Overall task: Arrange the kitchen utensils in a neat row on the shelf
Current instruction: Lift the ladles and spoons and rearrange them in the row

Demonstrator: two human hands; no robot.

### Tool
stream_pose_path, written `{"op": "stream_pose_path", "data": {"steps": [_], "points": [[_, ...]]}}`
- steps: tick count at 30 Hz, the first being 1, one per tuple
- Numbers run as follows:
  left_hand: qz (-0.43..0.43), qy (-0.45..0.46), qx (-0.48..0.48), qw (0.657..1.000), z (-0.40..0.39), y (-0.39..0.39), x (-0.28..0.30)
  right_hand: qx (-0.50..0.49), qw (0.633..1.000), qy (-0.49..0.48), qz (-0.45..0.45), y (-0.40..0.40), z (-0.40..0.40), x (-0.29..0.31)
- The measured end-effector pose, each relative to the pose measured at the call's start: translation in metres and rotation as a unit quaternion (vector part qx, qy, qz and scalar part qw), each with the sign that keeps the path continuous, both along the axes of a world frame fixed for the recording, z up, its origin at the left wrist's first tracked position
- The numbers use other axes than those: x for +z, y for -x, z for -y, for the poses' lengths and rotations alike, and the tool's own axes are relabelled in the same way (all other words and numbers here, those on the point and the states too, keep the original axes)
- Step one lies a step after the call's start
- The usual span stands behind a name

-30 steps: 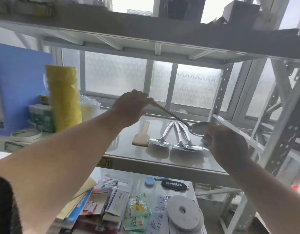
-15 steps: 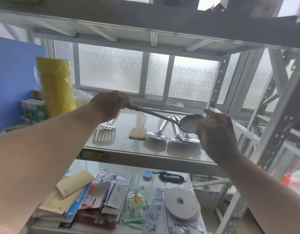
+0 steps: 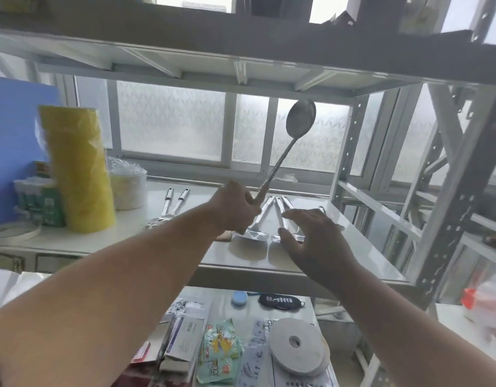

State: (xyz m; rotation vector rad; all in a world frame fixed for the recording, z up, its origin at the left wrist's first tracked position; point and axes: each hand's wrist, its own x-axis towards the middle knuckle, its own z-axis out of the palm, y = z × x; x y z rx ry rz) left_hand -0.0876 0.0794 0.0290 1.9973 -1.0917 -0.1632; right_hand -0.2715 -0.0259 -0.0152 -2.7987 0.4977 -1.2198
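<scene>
The left hand [image 3: 235, 209] gripped the big metal spoon [image 3: 292, 138] by the end of its handle, and the change was plain: half a second back that spoon lay nearly level, its bowl out by the right hand, and now it had swung up steep, bowl high against the frosted window [image 3: 171, 121]. The right hand [image 3: 311, 236], which had been up at the bowl, had let go and hung open, fingers spread, just above the utensils below.

Those utensils were the 3 ladles [image 3: 258, 227] lying close together on the steel shelf [image 3: 185, 255], handles bunched toward the back. Left of them, 2 slotted turners [image 3: 171, 205] lay side by side, partly behind the forearm. A tall yellow roll [image 3: 79, 169] stood further left, with a clear tub [image 3: 128, 185] just behind it.

So the spoon was in 1 hand only and off the shelf; my read was that it was being turned round before going down beside the ladles, with the free hand ready to make room.
</scene>
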Motion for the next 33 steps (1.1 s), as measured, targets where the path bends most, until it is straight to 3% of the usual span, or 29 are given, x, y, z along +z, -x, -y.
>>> {"op": "stream_pose_path", "data": {"steps": [3, 9, 14, 17, 22, 24, 26, 28, 30, 33], "points": [[-0.104, 0.006, -0.023, 0.994, 0.023, 0.028, -0.004, -0.001, 0.998, -0.069, 0.006, -0.001, -0.002, -0.006], [-0.219, 0.032, -0.041, 0.974, 0.062, 0.056, -0.014, -0.078, 0.997, -0.028, -0.001, 0.010, 0.015, -0.016], [-0.201, 0.017, -0.022, 0.979, 0.094, 0.086, -0.021, -0.168, 0.985, -0.034, -0.012, 0.018, 0.031, -0.023], [-0.234, 0.063, -0.048, 0.969, 0.116, 0.099, -0.031, -0.205, 0.976, -0.076, -0.013, 0.023, 0.044, -0.024], [-0.251, 0.122, -0.093, 0.956, 0.149, 0.112, -0.034, -0.235, 0.970, -0.051, -0.025, 0.031, 0.088, -0.027], [-0.180, 0.107, -0.090, 0.974, 0.162, 0.108, -0.038, -0.239, 0.969, -0.060, -0.005, 0.033, 0.104, -0.025], [0.022, 0.047, -0.062, 0.997, 0.173, 0.100, -0.040, -0.241, 0.968, -0.065, 0.021, 0.032, 0.118, -0.026], [0.196, -0.041, -0.053, 0.978, 0.182, 0.095, -0.041, -0.249, 0.963, -0.096, 0.037, 0.029, 0.129, -0.029], [0.245, -0.116, -0.064, 0.961, 0.187, 0.094, -0.043, -0.249, 0.956, -0.148, 0.046, 0.028, 0.139, -0.033], [0.236, -0.171, -0.073, 0.954, 0.196, 0.095, -0.051, -0.246, 0.946, -0.203, 0.059, 0.030, 0.149, -0.037]]}}
